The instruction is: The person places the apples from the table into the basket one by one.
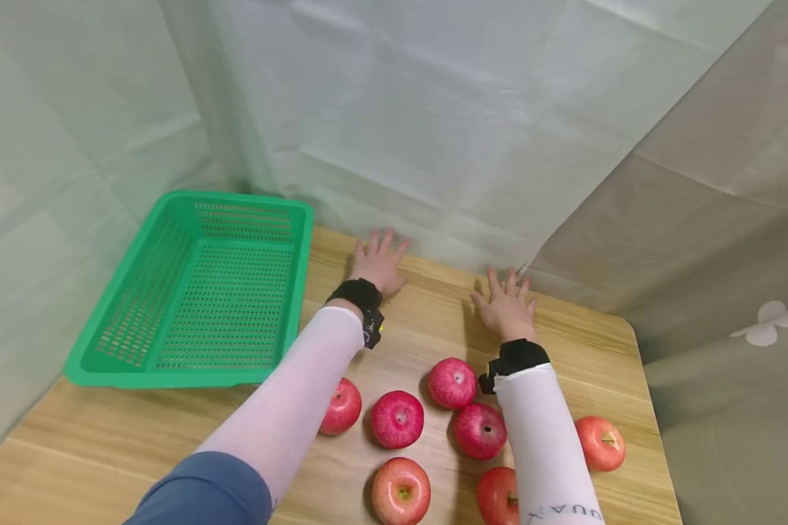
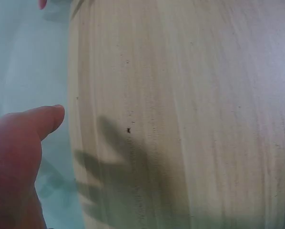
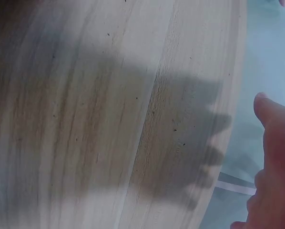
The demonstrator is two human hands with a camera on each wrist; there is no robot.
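My left hand (image 1: pixel 379 268) is stretched out over the far edge of the wooden table (image 1: pixel 427 306), its fingers spread and holding nothing. To its right my right hand (image 1: pixel 508 306) reaches over the same edge with straight, spread fingers, also holding nothing. In the left wrist view the thumb (image 2: pixel 49 119) stands out beside the table edge, and the hand's shadow falls on the wood. The right wrist view has a similar shadow next to the right hand (image 3: pixel 278 157). Nearest the right wrist is a dark red apple (image 1: pixel 452 383), with another dark red apple (image 1: pixel 480 431) just below it.
An empty green plastic basket (image 1: pixel 230 299) stands at the left of the table. More apples lie toward the front, among them a dark red apple (image 1: pixel 397 419), a lighter apple (image 1: pixel 401 491) and an apple (image 1: pixel 600 444) right of the right forearm. A pale curtain (image 1: pixel 433 131) hangs behind.
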